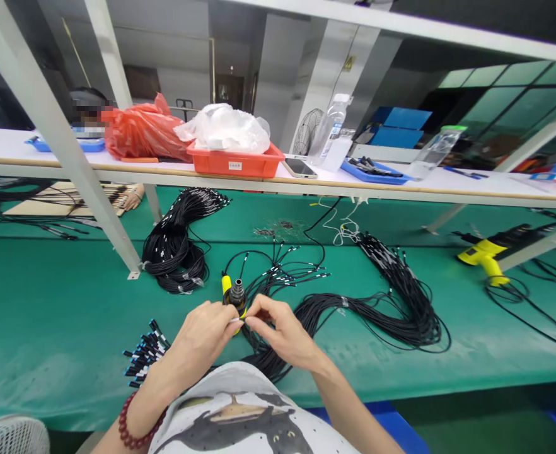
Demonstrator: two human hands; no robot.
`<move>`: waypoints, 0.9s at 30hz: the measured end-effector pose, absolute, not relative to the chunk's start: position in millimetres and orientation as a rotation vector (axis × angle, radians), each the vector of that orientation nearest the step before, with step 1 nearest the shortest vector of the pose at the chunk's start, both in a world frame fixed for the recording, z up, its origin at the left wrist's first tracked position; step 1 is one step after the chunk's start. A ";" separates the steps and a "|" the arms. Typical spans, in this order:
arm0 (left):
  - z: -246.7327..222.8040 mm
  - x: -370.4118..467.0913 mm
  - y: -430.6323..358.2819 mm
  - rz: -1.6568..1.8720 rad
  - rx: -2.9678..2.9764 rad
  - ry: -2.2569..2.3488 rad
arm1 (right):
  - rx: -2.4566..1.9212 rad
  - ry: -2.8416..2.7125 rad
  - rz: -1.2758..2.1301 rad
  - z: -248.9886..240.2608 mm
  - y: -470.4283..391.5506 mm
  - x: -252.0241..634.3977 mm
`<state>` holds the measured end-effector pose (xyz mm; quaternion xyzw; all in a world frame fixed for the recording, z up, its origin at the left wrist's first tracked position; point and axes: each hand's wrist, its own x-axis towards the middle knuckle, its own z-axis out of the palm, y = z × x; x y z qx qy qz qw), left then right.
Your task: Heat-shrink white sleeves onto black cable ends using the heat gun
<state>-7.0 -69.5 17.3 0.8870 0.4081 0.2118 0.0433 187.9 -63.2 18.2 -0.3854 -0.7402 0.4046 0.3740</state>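
My left hand (205, 334) pinches a small white piece at the end of a thin black cable (241, 319). My right hand (282, 333) closes on the same cable from the other side, and the fingertips of both hands nearly meet. Just beyond them a yellow and black heat gun (237, 293) stands with its metal nozzle pointing up. A long bundle of black cables (325, 307) runs from below my hands to the right. To the left of my left wrist lies a cluster of cable ends with blue tips (146, 350).
A coiled cable bundle (176, 252) lies at the shelf post. Loose cable ends (287, 271) spread behind the heat gun. Another yellow heat gun (486, 257) lies at the right. The shelf (382, 189) above holds a red tray (235, 165), phone and bottles. A co-worker's hand (133, 198) shows behind.
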 end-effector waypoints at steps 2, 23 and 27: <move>26.0 -5.2 -65.9 0.734 2.671 1.252 | -1.005 -1.877 0.956 30.4 -56.7 188.9; 18.2 -10.5 -17.0 0.895 2.164 1.416 | -1.248 -1.791 0.747 26.1 -10.1 184.0; 11.9 -8.3 -9.3 0.940 2.122 1.425 | -1.268 -1.806 0.698 17.3 -1.8 184.8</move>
